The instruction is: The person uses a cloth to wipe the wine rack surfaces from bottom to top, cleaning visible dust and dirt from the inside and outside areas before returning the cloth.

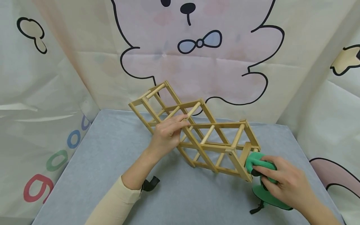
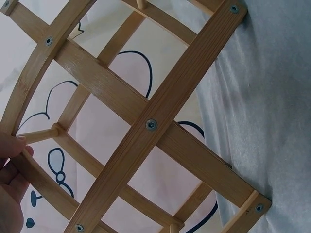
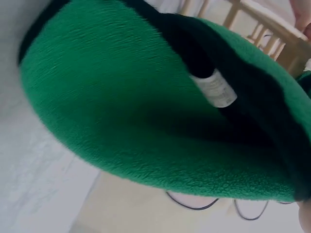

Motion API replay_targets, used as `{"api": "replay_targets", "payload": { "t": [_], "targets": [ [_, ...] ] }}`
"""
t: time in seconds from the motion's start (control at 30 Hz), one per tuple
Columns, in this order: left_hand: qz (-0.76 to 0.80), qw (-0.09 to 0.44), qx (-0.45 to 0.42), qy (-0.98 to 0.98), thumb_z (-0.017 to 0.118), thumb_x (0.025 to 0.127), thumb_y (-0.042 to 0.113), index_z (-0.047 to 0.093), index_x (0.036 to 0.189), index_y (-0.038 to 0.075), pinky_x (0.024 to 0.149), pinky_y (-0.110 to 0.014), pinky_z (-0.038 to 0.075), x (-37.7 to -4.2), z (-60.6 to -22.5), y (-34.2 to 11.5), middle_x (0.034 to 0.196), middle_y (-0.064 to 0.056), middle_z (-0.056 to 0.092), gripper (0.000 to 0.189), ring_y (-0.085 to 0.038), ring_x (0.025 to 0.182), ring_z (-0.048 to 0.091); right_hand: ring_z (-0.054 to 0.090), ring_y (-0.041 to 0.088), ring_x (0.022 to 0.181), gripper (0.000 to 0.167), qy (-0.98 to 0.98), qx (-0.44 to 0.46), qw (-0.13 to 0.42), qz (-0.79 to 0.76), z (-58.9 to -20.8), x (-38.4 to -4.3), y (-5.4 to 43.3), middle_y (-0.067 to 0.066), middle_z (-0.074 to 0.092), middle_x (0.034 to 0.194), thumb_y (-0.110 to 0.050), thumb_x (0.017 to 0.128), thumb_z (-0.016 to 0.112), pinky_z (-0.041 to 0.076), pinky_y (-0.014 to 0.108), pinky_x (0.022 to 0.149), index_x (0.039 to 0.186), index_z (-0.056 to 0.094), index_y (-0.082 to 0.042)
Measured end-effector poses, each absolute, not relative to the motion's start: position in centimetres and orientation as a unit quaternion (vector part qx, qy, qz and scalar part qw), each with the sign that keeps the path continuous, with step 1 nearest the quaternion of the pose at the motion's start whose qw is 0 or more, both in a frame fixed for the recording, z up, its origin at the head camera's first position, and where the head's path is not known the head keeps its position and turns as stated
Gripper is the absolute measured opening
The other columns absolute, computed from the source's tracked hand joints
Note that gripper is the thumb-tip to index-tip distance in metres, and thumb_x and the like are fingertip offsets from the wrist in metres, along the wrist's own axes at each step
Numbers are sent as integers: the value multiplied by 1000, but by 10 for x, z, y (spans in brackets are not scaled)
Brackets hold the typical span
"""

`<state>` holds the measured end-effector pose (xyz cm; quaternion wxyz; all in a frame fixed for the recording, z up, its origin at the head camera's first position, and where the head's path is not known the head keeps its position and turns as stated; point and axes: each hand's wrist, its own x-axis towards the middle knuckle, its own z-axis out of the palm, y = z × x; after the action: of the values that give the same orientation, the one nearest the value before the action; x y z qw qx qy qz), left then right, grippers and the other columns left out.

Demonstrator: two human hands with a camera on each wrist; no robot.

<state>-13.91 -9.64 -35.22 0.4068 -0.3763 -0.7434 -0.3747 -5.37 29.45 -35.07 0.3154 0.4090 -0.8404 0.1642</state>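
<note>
A lattice rack [image 1: 225,125] of light wooden slats and round dowels stands expanded on the cloth, its left end tilted up. My left hand [image 1: 167,134] grips it near the middle. In the left wrist view, the thumb and fingertips [image 2: 12,145] meet at a slat beside a dowel. My right hand [image 1: 289,181] pinches a green fleece piece with black trim [image 1: 271,197] against the rack's lower right end. Part of the fleece lies on the table beneath that hand. Up close it curves like a cup, with a white label [image 3: 218,90] on its black band.
A pale blue cloth [image 1: 118,150] covers the table. Behind it hangs a sheet printed with a cartoon bear [image 1: 197,78], and printed sheets close off both sides. A black device [image 1: 151,183] sits at my left wrist. From the fleece trails a short black cord [image 1: 256,208].
</note>
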Motion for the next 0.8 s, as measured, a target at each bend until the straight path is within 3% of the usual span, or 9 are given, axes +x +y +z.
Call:
{"api": "replay_targets", "payload": {
  "t": [0.37,0.63,0.8],
  "targets": [
    [-371,400,-379,-748,61,87,-23,78,101,2,90,-37,62,-139,-352,-96,114,-17,77,33,-27,107,75,66,34,73,56,-859,371,335,110,-352,-75,314,18,71,98,-45,107,43,49,33,44,89,83,-10],
    [-340,385,-401,-759,69,88,-19,77,105,3,102,-37,57,-138,-346,-103,120,-17,76,29,-30,113,73,65,35,69,61,-832,376,388,129,-348,-85,312,22,72,93,-47,108,46,46,34,40,78,82,-7],
    [-295,401,-398,-771,73,86,-18,78,103,5,86,-36,64,-138,-343,-107,119,-15,76,29,-31,107,75,63,33,67,59,-837,363,391,122,-345,-89,318,23,72,95,-45,107,47,40,30,37,81,83,-6]
  ]
}}
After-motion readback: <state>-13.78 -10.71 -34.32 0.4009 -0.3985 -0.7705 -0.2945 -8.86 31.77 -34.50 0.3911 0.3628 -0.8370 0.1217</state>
